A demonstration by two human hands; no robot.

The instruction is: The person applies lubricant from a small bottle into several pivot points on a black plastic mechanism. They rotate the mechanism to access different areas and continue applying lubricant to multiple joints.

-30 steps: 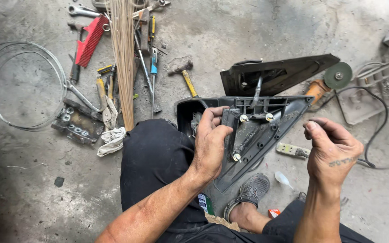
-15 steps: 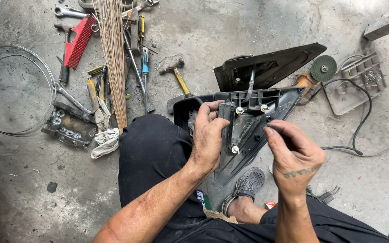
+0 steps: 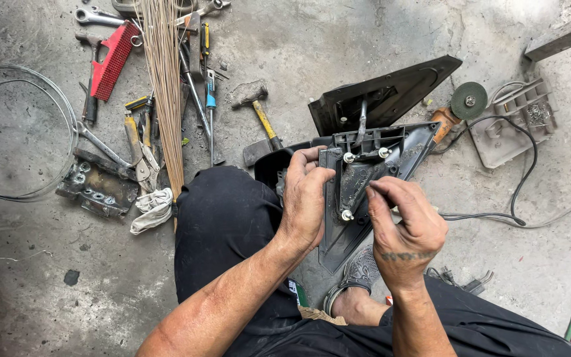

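Note:
A black triangular plastic housing with white bolt heads lies across my knee over the concrete floor. My left hand grips its left edge, thumb on top. My right hand hovers over the middle of the housing, fingertips pinched together close to a lower bolt; I cannot tell whether something small is between them. A second black triangular cover lies just behind the housing.
Hand tools lie scattered at the upper left: a hammer, screwdrivers, pliers, a red-handled tool, a wrench. An angle grinder with its cable, a wire coil, a bundle of thin sticks, a rag.
My right hand has moved left from beside the housing to over its middle, fingers now pinched. My left hand keeps its grip. The view has shifted slightly.

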